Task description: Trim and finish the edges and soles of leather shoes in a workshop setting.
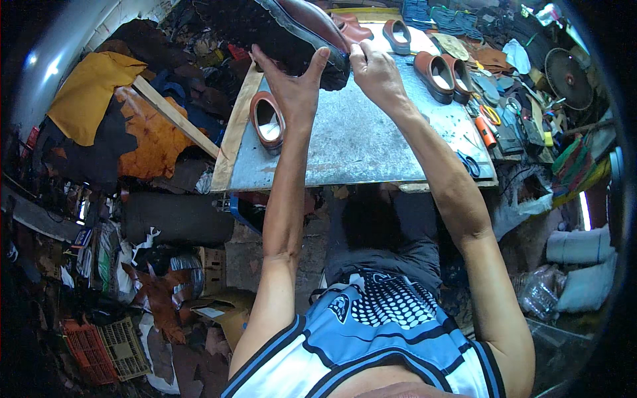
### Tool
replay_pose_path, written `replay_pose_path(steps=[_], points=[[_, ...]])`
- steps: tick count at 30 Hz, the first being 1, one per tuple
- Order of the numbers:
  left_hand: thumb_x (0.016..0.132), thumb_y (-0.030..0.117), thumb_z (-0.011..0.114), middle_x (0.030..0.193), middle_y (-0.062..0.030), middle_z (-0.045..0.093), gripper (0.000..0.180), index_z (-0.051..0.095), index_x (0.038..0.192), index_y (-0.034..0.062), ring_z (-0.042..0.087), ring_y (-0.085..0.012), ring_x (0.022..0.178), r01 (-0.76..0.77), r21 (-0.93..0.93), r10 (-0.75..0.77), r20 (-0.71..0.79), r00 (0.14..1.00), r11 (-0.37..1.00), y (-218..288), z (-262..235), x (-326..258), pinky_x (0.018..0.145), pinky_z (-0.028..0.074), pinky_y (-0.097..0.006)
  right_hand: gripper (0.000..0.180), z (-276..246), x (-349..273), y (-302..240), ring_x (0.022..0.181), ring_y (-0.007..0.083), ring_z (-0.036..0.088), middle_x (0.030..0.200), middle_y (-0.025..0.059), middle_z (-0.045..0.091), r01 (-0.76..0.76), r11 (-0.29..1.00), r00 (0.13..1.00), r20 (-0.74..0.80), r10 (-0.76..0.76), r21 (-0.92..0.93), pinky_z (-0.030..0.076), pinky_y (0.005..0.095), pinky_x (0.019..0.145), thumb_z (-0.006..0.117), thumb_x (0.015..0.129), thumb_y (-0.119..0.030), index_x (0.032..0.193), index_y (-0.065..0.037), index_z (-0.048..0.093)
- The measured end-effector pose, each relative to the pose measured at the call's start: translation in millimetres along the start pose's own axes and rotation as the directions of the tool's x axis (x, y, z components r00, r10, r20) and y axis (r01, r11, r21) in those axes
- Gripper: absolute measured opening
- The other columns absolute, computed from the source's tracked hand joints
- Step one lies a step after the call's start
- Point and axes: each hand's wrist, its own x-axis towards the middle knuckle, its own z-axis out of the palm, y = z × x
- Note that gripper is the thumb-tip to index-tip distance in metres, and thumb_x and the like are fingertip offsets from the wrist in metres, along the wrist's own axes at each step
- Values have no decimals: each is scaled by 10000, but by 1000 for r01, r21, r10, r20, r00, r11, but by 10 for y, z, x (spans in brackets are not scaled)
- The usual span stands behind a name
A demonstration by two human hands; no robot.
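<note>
Above the far side of the table, a brown leather shoe (pixel 317 25) with a thick black sole is raised and tilted. My left hand (pixel 292 87) grips it from below, thumb up against the sole and the other fingers partly hidden. At its heel end, my right hand (pixel 378 71) is closed in a pinch; whatever lies between those fingertips is too small to make out. A brown slip-on shoe (pixel 268 119) with a pale insole rests on the table beside my left forearm. Behind my right hand stands another brown shoe (pixel 398 36).
The grey-topped table (pixel 345 149) has a wooden edge. Two brown shoes (pixel 434 76) stand at its right, near an orange-handled tool (pixel 485 132), blue-handled scissors (pixel 469 164) and yellow-handled scissors (pixel 491 115). Leather pieces (pixel 93 93) pile up at left; crates (pixel 106 350) lie lower left.
</note>
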Motion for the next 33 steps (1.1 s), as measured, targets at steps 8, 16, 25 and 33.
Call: replay_pose_path(steps=[8, 16, 25, 33], points=[[726, 448, 855, 1479, -358, 263, 1277, -2, 1502, -93, 299, -382, 1396, 4, -2, -4, 6, 1000, 1000, 49, -6, 14, 1178, 200, -399, 666, -3, 101, 208, 859, 212, 645, 899, 138, 681, -112, 931, 989, 130, 70, 348, 496, 368, 745, 592, 888, -635, 1060, 6, 652], [753, 380, 854, 1449, -305, 346, 1223, 12, 1511, -80, 390, -324, 1330, 118, -174, -113, 39, 993, 978, 103, -59, -25, 1127, 300, -360, 587, -68, 23, 127, 868, 208, 628, 923, 135, 666, -203, 907, 961, 254, 112, 369, 487, 360, 734, 654, 882, -566, 1094, -19, 649], [796, 310, 823, 1229, -255, 542, 1062, 107, 1500, -35, 646, -286, 1001, 216, -343, -184, 124, 975, 914, -97, -43, -87, 745, 608, -379, 515, -146, -191, 153, 950, 208, 626, 990, 135, 660, -224, 866, 949, 304, 89, 447, 489, 367, 828, 616, 934, -478, 1184, -28, 612], [799, 387, 802, 1210, -278, 556, 1118, 51, 1510, -39, 674, -306, 960, 402, -286, -343, 237, 909, 869, -187, -71, -256, 665, 629, -386, 468, -79, -459, 391, 980, 210, 627, 1060, 150, 661, -233, 863, 942, 323, 87, 448, 489, 362, 863, 603, 942, -389, 1250, -37, 601]])
